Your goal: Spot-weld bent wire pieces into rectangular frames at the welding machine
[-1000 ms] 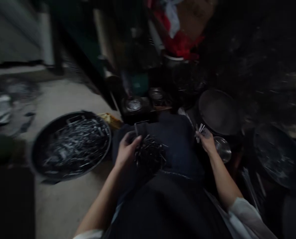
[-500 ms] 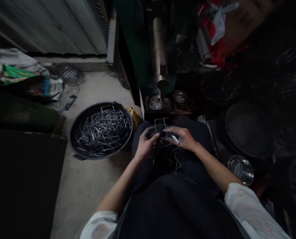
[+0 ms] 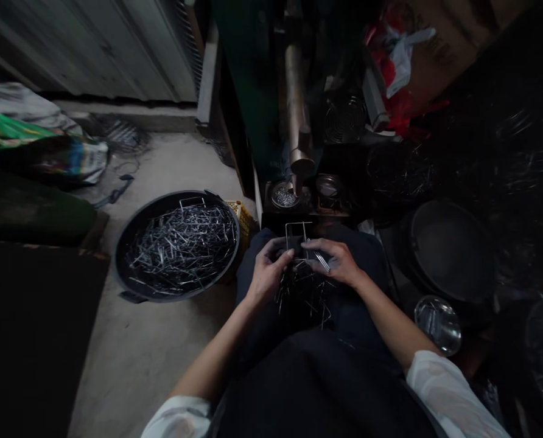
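Observation:
A thin bent wire frame [image 3: 297, 224], rectangular in outline, stands up between my two hands above my lap. My left hand [image 3: 271, 265] pinches its left side between thumb and fingers. My right hand [image 3: 335, 260] grips the frame's right side with thumb and fingertips, and several short straight metal rods [image 3: 319, 260] lie in the same hand. Below the hands, a loose heap of bent wire pieces [image 3: 315, 298] rests on the dark cloth over my lap. The lower part of the frame is partly covered by my fingers.
To the left, a black tub [image 3: 122, 267] holds many bent wires, beside a yellow crate [image 3: 241, 219]. Ahead stands a machine with a metal cylinder [image 3: 297, 109] over a small dish of metal bits [image 3: 284, 196]. At right are a round dark lid [image 3: 451, 249] and a shiny metal bowl [image 3: 454, 337].
The view has shifted slightly, so the hands and frame appear a little lower. Both hands keep their hold on the wire frame, with hardly any change in grip.

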The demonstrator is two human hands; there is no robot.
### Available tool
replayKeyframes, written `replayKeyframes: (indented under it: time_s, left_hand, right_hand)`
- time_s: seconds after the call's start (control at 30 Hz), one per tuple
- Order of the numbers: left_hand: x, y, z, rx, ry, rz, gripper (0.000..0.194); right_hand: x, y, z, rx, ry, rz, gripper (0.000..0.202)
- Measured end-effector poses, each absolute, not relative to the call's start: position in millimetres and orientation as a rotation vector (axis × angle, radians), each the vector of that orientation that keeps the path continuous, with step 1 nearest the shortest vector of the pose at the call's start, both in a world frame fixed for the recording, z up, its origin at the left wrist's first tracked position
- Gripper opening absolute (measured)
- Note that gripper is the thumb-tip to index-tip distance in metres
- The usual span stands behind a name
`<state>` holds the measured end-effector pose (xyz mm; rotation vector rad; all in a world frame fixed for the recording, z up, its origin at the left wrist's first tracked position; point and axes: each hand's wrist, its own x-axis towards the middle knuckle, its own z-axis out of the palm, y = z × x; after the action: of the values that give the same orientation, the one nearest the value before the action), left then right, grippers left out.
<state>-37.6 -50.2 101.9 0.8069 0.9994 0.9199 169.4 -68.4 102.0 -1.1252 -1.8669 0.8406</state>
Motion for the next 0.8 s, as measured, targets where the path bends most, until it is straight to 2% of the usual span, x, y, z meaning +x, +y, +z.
replayKeyframes:
  time_s: [0.8]
  left_hand:
    - [-36.6, -28.3, 101.6, 0.697, 0.921, 0.961, 0.053]
  right_hand:
    - [171.1, -37.4, 110.8, -1.043, -1.885, 0.864, 0.037]
